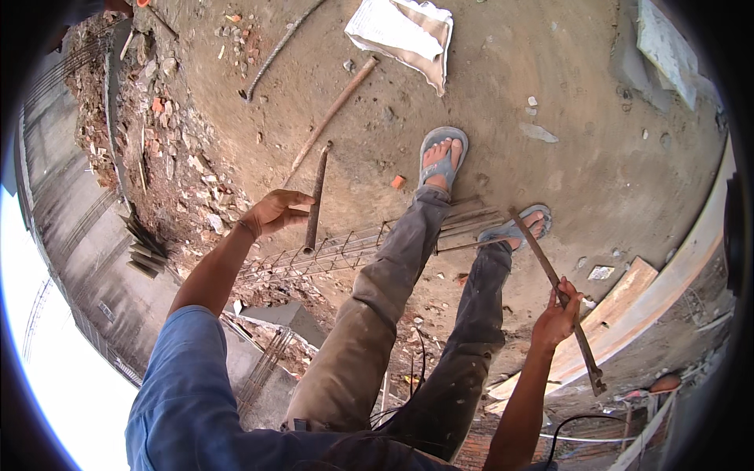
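Observation:
At the left, my left hand [276,211] pinches a short rusty metal pipe [317,196] between thumb and fingers, and the pipe stands nearly upright in the picture. Out to the right, my right hand [559,315] is closed around a longer rusty metal bar [536,250], which slants from beside my right foot down to a knobbed lower end. A rebar cage [334,253] lies on the ground behind my legs, partly hidden by them. Beyond my left hand, a wooden pole [339,110] rests on the dirt, apart from the pipe.
A torn paper sack [404,35] and a ribbed steel rod [281,51] lie farther off. Broken brick and stone rubble [169,118] is heaped at the left. Wooden planks [620,302] lie at the right. An orange brick piece [398,181] sits near my left sandal [442,157].

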The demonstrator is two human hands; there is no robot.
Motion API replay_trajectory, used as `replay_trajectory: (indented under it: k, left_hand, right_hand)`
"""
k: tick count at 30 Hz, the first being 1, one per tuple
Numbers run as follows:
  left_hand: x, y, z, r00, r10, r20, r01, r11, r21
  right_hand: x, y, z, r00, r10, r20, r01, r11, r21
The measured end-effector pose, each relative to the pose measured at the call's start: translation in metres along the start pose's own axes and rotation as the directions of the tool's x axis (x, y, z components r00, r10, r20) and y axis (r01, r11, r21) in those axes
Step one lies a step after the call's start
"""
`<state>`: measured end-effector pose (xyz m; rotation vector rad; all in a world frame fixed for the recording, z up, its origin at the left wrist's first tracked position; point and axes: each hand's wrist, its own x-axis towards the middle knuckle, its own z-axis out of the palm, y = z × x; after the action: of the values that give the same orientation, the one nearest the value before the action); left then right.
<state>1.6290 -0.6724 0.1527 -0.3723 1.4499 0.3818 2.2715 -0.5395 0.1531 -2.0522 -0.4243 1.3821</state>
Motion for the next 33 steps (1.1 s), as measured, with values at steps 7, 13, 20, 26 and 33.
replay_trajectory:
  k: [7,13,20,26,33]
  left_hand:
    - [0.099,-0.12,0.12,0.951,-0.178,-0.253,0.062,0.91,-0.409]
    - [0.13,-0.104,0.182,0.947,-0.131,-0.294,-0.175,0.558,-0.811]
    - [0.202,-0.062,0.201,0.914,-0.114,-0.389,-0.09,0.878,-0.47]
    - [0.302,-0.016,0.218,0.809,-0.122,-0.575,-0.184,0.876,-0.445]
    - [0.298,-0.007,0.222,0.867,-0.023,-0.498,-0.234,0.864,-0.446]
  right_hand:
    - [-0.004,-0.002,0.013,1.0,0.012,-0.026,-0.012,1.0,0.008]
    - [-0.006,-0.006,-0.001,0.998,-0.006,0.057,0.007,1.0,-0.008]
    - [0.002,0.007,-0.016,0.999,-0.015,0.039,0.015,1.0,-0.006]
    - [-0.004,0.009,-0.021,1.0,-0.011,0.021,0.011,1.0,0.007]
    - [-0.004,0.014,-0.031,1.0,0.006,-0.015,-0.004,0.995,0.1]
